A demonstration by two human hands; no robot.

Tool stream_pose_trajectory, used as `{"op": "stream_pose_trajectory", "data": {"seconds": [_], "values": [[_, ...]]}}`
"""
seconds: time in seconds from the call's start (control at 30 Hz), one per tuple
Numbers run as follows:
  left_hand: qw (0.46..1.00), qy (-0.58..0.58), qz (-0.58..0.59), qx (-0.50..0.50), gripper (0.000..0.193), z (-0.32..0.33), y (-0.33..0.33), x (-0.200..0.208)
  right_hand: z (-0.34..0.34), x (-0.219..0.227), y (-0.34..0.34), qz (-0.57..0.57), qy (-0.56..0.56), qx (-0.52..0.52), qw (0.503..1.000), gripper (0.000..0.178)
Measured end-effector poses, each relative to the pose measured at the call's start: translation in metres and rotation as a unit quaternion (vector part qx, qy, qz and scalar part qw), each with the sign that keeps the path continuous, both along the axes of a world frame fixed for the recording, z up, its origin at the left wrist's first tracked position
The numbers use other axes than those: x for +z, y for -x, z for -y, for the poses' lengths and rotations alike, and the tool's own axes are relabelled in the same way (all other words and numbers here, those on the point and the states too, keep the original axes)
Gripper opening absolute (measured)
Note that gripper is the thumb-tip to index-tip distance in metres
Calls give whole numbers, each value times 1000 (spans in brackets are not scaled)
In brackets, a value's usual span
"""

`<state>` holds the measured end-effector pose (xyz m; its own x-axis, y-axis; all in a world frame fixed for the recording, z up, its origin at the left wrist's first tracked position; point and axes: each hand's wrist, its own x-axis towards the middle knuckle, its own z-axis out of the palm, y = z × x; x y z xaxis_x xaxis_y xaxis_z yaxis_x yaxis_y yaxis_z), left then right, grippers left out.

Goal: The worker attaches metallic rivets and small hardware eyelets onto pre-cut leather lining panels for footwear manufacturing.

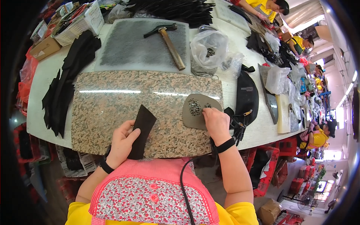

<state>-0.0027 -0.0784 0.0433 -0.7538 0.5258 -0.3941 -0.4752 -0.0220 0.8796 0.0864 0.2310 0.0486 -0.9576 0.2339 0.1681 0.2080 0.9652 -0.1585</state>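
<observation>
My left hand [123, 142] grips a dark leather piece [144, 125] by its left edge, thumb on top, over the near part of a speckled granite slab [108, 112]. To the right lies a grey-brown rounded mat [193, 122] with piles of small metal pieces [194, 107] on it. My right hand [217, 123] reaches onto this mat, fingertips pinched together at the smaller pile. Whatever sits between those fingertips is too small to make out. Dark bands circle both wrists, and a black cord runs down from the right one.
Beyond the slab, a hammer [170, 45] rests on a translucent board [108, 48]. Beside it stands a plastic-lined container [210, 50]. Black leather strips [71, 78] lie left; a black pouch [247, 93] lies right. Co-workers [264, 9] sit farther along the table.
</observation>
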Motion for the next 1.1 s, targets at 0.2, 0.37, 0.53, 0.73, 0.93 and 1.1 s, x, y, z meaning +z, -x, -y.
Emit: {"op": "stream_pose_trajectory", "data": {"seconds": [0.2, 0.37, 0.53, 0.73, 0.93, 1.1], "values": [[996, -64, 53, 18, 30, -10, 3, 3, -5, -1, -1, 38, -97, 5, 995, 7], [998, -57, 36, 10, 33, -12, 5, 13, 15, 34, 5, -20, 60, 3, 998, 7], [996, -79, 38, 6, 32, -8, 1, 14, 92, 78, 13, -97, 416, 37, 903, 11], [995, -99, 25, 12, 25, -13, -4, 19, 111, 61, 18, -76, 476, 50, 875, 11], [976, -149, 153, 38, 40, -21, 1, 31, 106, 60, 10, -69, 564, 33, 823, 13], [957, -207, 205, 5, 41, -28, 2, 32, 105, 57, 9, -104, 548, 27, 830, 13]]}}
